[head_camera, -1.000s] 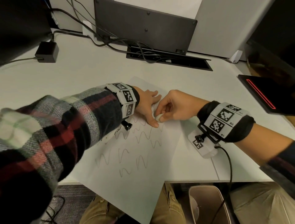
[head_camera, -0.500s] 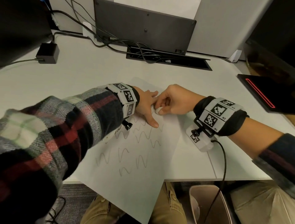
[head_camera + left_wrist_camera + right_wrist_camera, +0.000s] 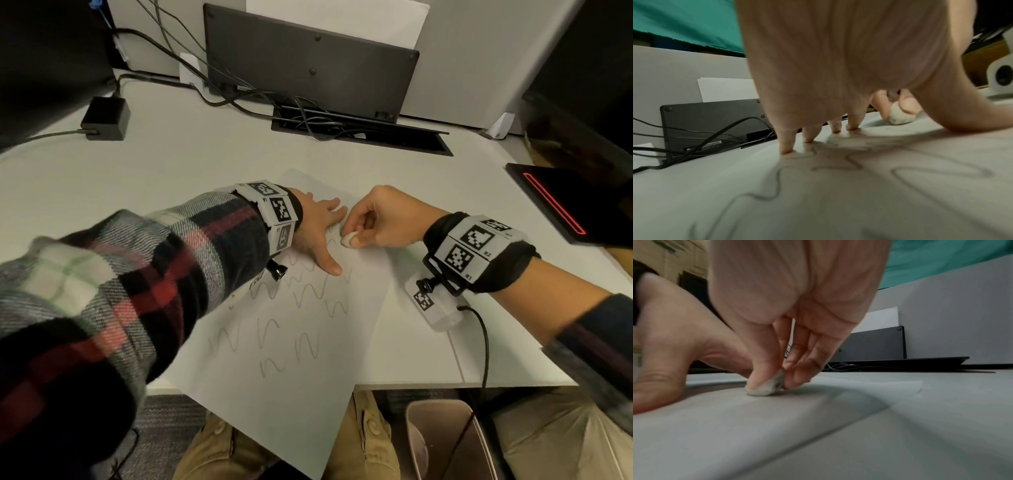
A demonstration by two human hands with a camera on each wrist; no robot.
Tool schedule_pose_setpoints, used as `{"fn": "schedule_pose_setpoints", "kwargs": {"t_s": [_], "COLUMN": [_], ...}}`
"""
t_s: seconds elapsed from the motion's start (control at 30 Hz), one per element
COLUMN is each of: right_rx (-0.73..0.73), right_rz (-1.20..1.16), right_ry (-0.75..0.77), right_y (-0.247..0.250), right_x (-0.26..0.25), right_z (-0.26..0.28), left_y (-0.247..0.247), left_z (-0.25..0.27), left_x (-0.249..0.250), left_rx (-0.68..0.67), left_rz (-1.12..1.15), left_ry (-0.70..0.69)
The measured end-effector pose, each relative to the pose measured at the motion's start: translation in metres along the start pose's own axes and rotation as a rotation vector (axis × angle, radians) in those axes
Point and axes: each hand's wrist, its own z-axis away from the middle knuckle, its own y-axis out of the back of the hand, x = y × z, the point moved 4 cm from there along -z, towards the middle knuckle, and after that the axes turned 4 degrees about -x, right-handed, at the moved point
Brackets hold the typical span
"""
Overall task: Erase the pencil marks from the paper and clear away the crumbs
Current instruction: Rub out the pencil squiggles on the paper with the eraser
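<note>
On a white desk (image 3: 102,178), a sheet of paper (image 3: 294,394) covered in wavy pencil marks (image 3: 305,291) lies angled, its near corner hanging past the desk edge. The left hand (image 3: 318,226) presses it flat with spread, straight fingers. Just beside, the right hand (image 3: 380,219) pinches a small white eraser (image 3: 349,238) between thumb and fingertips, touching the paper.
</note>
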Motion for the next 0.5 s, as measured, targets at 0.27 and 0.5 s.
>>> {"fn": "schedule_pose_setpoints", "kwargs": {"t_s": [0.27,0.5], "right_rx": [-0.132,0.247], "right_rz": [-0.126,-0.102], "right_ry": [0.01,-0.104], "right_y": [-0.01,0.023], "right_x": [-0.002,0.023], "right_z": [0.015,0.001], "left_y": [0.001,0.004], "left_z": [0.003,0.005], "left_x": [0.0,-0.014], "left_rx": [0.029,0.058], "left_rz": [-0.018,0.063], "left_ry": [0.035,0.057]}}
